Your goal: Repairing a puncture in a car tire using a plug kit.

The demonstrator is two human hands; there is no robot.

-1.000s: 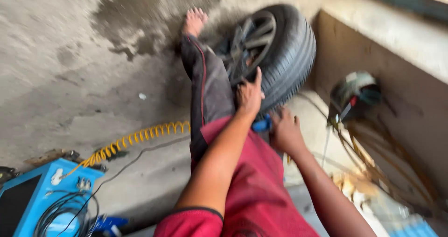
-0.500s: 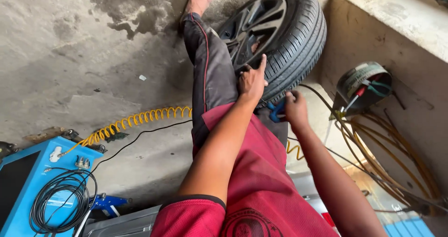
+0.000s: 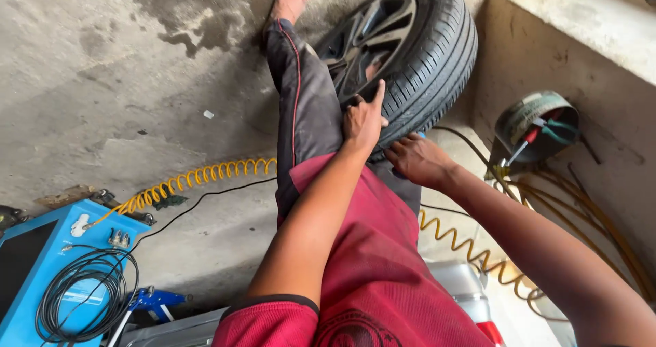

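Floor: you sit on a stained grey concrete floor [image 3: 102, 67], a dark wet patch [image 3: 198, 12] ahead.
Wall: a low concrete ledge [image 3: 574, 39] rises at your right.
Light: soft daylight.

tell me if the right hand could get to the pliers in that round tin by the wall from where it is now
Probably yes. The right hand rests low on the tyre, and the pliers stick out of the open round tin on that same side. Only floor and loose hoses lie between; nothing covers the handles.
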